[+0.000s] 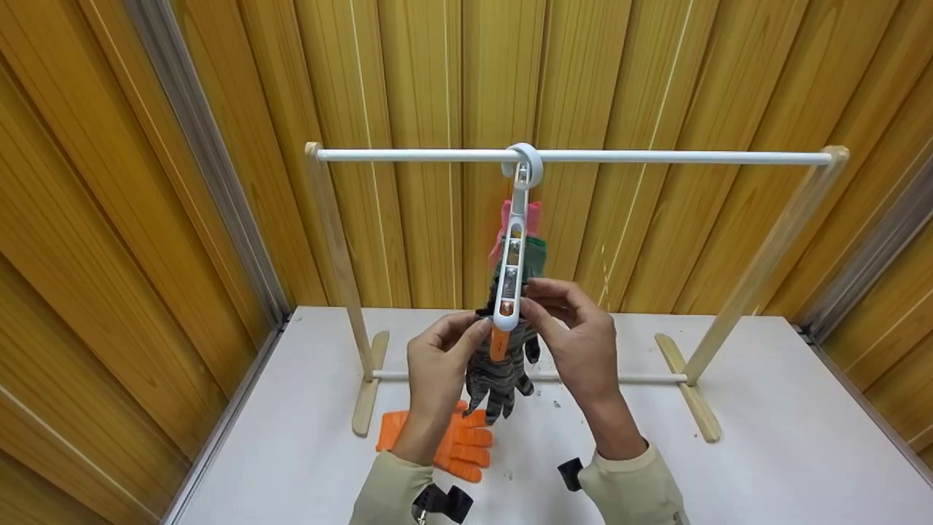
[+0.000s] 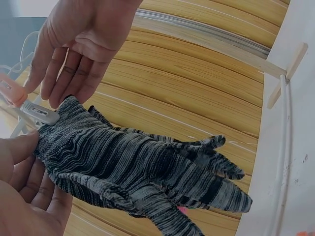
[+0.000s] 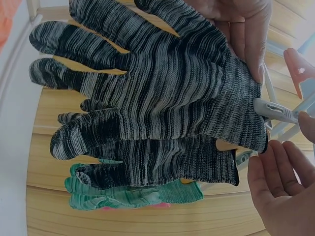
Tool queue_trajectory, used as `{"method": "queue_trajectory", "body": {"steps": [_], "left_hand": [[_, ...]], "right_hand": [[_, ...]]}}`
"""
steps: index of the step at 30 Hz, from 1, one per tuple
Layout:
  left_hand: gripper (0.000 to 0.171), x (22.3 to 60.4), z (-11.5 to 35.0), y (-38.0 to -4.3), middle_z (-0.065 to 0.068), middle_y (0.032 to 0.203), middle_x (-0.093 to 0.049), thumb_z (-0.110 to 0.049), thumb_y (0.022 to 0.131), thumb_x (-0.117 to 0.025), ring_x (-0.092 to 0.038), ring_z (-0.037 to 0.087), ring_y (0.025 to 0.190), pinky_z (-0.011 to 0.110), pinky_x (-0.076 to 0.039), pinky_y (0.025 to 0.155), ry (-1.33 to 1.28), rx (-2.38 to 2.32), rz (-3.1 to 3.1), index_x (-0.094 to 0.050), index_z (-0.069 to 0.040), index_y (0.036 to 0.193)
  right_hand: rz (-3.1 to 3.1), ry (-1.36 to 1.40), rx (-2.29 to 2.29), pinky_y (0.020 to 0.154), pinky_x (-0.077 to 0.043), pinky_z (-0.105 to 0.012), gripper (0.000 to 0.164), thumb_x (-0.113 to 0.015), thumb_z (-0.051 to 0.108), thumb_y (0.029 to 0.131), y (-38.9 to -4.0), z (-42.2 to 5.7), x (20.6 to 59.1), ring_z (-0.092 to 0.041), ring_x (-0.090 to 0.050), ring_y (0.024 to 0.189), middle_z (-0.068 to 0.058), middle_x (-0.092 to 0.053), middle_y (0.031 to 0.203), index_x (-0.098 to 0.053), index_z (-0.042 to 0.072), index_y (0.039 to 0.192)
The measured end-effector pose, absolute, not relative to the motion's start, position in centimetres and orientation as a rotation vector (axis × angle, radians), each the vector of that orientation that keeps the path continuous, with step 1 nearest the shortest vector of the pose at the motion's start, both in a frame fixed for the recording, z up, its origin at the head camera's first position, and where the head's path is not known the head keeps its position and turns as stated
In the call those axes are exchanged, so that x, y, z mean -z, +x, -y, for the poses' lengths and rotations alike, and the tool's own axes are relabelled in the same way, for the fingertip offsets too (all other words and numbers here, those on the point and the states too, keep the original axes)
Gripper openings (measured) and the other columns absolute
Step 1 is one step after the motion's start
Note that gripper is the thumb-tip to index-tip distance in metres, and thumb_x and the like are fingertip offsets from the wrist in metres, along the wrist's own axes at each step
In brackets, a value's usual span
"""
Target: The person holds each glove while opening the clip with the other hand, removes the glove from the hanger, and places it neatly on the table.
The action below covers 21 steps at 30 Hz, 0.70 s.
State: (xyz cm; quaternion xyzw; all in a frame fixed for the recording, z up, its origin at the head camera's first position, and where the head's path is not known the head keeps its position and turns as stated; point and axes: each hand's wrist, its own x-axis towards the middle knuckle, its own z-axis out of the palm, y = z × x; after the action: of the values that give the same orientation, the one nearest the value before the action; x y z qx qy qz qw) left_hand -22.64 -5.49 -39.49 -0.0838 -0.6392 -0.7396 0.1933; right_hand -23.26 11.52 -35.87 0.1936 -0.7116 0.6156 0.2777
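We're looking at a knit glove (image 2: 118,152), wavy black and grey bands all over, hanging cuff-up with limp fingertips, its cuff in a grey clip (image 2: 42,113) on a white hanger (image 1: 519,200). The left hand (image 1: 441,354) pinches the cuff's edge; the right hand (image 1: 583,343) has loosely bent, parted fingers by the clip. Behind, we spot a green glove (image 3: 133,195); an orange glove (image 1: 459,441) lies on the table (image 1: 291,430).
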Motion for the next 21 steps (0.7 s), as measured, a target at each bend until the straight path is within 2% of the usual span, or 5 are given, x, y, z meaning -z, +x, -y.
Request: {"method": "queue_trajectory", "body": {"steps": [6,21], "left_hand": [[0.016,39.48,5.55,-22.56,0.009,0.101,-0.077,-0.011,0.097,-0.080,-0.072,0.022,0.095,0.032,-0.060,0.083,-0.258,2.095,1.801,-0.080,0.000,0.108],[0.015,39.34,5.04,-22.30,0.010,0.101,-0.078,-0.009,0.096,-0.080,-0.073,0.022,0.095,0.031,-0.060,0.082,-0.303,2.111,1.789,-0.079,0.001,0.107]], "right_hand": [[1.999,0.522,-1.648,0.094,-0.057,-0.029,0.027,-0.079,0.004,0.096,-23.70,-11.69,35.76,-0.021,-0.072,0.104,-0.011,-0.076,0.114,-0.074,-0.001,0.122],[2.056,0.450,-1.799,0.088,-0.057,-0.028,0.028,-0.075,0.004,0.099,-24.04,-11.74,35.26,-0.022,-0.071,0.107,-0.014,-0.073,0.118,-0.072,-0.004,0.126]]}}
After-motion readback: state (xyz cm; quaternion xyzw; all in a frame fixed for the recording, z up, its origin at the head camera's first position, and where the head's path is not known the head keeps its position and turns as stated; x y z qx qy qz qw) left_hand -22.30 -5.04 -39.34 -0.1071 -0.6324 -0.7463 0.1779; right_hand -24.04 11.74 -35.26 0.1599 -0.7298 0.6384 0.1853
